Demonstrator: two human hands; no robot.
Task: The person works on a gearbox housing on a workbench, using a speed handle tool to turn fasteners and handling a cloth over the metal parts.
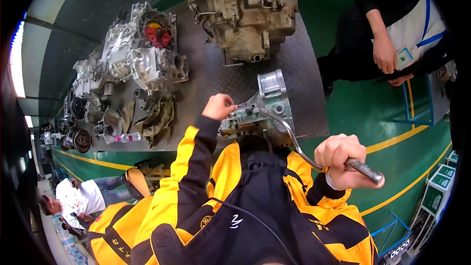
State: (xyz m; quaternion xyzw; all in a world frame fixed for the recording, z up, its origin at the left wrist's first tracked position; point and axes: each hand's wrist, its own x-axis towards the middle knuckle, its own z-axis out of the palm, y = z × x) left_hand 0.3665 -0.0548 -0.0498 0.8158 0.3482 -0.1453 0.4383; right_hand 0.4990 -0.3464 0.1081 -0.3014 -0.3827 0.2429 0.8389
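Note:
My right hand (pixel 338 159) is wrapped round the grip of a bent metal speed wrench (pixel 296 142), whose end knob sticks out past my fist. The wrench's far end reaches a silvery cast-metal housing (pixel 272 86) close to the table's front edge. On the left side of that housing, my left hand (pixel 219 106) has its fingers pinched together beside a small fitting. Whatever lies between those fingertips is too small to make out. My body partly covers the lower part of the housing.
A large, dirty gearbox (pixel 243 14) stands behind on the dark metal table (pixel 201 61). Left of it are opened silvery casings (pixel 142 49), a crumpled brown cloth (pixel 158 119) and a plastic bottle (pixel 128 137). Another person's hand (pixel 385 51) hangs at the right; someone in a white shirt (pixel 81 198) is at lower left.

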